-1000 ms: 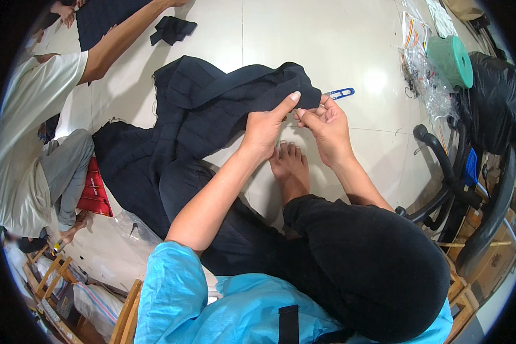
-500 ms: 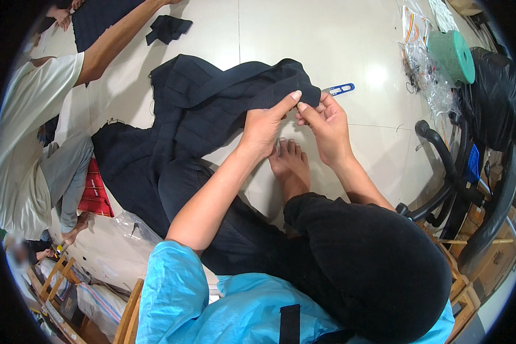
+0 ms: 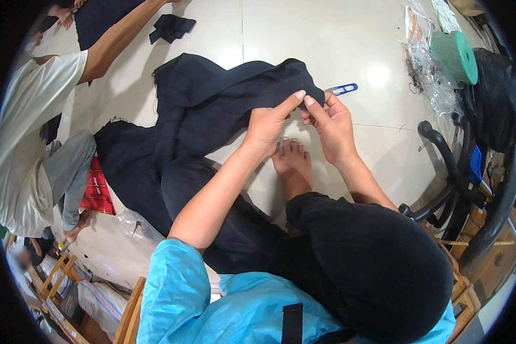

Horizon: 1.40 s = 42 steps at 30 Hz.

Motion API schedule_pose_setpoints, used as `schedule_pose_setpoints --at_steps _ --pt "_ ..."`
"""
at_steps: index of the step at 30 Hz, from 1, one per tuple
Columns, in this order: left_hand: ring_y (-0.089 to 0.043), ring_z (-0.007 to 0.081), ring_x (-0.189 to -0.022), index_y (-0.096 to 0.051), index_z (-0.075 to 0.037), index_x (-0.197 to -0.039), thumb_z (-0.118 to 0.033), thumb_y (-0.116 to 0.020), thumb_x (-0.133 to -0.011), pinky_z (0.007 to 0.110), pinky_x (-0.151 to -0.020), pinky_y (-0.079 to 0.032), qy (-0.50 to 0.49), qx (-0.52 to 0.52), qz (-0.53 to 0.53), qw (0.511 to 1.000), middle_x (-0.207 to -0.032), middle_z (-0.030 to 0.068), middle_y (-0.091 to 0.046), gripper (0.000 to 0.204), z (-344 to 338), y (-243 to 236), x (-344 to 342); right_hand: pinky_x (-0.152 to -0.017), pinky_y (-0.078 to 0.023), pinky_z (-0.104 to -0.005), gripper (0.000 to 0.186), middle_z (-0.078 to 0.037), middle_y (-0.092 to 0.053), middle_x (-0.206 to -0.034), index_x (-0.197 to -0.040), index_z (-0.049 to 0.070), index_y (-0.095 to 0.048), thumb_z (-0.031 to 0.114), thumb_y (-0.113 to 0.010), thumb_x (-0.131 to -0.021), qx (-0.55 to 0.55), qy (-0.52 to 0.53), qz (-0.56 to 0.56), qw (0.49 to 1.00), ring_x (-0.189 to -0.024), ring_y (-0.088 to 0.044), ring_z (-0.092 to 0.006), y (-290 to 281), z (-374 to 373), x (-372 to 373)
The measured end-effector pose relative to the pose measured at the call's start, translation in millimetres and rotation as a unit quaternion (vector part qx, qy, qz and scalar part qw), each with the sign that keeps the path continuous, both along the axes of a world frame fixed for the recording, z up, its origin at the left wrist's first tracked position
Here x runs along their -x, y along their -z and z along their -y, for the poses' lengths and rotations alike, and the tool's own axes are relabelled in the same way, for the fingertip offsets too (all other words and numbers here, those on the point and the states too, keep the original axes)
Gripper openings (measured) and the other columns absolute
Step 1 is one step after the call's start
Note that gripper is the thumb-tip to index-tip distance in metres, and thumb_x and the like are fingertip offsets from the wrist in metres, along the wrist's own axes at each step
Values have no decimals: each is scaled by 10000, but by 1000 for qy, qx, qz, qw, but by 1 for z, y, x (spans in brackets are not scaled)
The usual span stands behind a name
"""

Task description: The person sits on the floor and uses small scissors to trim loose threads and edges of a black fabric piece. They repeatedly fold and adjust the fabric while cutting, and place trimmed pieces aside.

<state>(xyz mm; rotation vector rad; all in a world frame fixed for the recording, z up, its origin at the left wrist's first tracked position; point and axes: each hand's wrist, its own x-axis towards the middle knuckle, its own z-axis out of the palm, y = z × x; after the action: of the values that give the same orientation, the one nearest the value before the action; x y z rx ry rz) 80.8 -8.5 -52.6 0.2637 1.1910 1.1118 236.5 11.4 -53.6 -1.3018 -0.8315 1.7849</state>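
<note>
A large piece of black cloth [image 3: 206,103] spreads over the floor and across my left leg, its right end lifted in both hands. My left hand [image 3: 268,125] pinches the cloth's edge, thumb on top and the other fingers hidden beneath. Close beside it, my right hand [image 3: 331,126] pinches the same edge between thumb and fingers, the two thumb tips almost touching. Just beyond the right hand lie blue-handled thread snips [image 3: 344,89], flat on the tiles and partly behind the cloth.
A person in a white shirt [image 3: 34,132] sits at the left, one arm stretched forward. Farther off lies a black cloth scrap [image 3: 171,27]. On the right are a green roll [image 3: 456,57], clear plastic [image 3: 433,86] and a black chair base [image 3: 447,166]. My bare foot [image 3: 293,166] rests below my hands.
The thumb of my right hand has shifted up and closer to the left thumb at the cloth's edge. The whole view has drifted slightly; the cloth and snips otherwise lie as before.
</note>
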Motion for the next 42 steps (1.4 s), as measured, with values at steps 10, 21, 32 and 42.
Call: schedule_pose_setpoints --at_steps 10,21,32,42 --pt "-527 94 -752 -761 10 -870 -375 -887 -918 274 -695 -423 37 28 -30 998 -834 3 -638 408 1 -1 -1 -757 -533 -265 208 -23 -715 -978 -1132 28 -650 156 -766 -1016 -9 -15 9 1000 -807 -631 -93 8 -4 -16" --pt "-566 107 -839 -754 46 -995 -369 -879 -927 288 -784 -489 79 64 32 994 -936 52 -680 439 -2 19 12 -784 -522 -274 221 -2 -708 -980 -1159 30 -672 184 -759 -1028 -9 -102 43 994 -862 -619 -74 4 -37 -31" --pt "-645 146 -864 -725 103 -1056 -288 -868 -944 311 -823 -562 55 65 17 996 -1004 101 -705 431 -3 17 7 -1005 -484 -493 257 -178 -691 -1165 -1181 54 -690 76 -740 -930 -335 -207 552 735 -1109 -646 -360 75 -48 -98" --pt "-720 232 -1083 -658 172 -1170 -171 -807 -991 337 -1006 -614 7 42 82 996 -1158 191 -709 415 -6 18 2 -791 -517 -358 251 -127 -708 -967 -1271 -17 -496 95 -560 -1056 -162 -88 333 925 -869 -663 -227 43 -20 -74"
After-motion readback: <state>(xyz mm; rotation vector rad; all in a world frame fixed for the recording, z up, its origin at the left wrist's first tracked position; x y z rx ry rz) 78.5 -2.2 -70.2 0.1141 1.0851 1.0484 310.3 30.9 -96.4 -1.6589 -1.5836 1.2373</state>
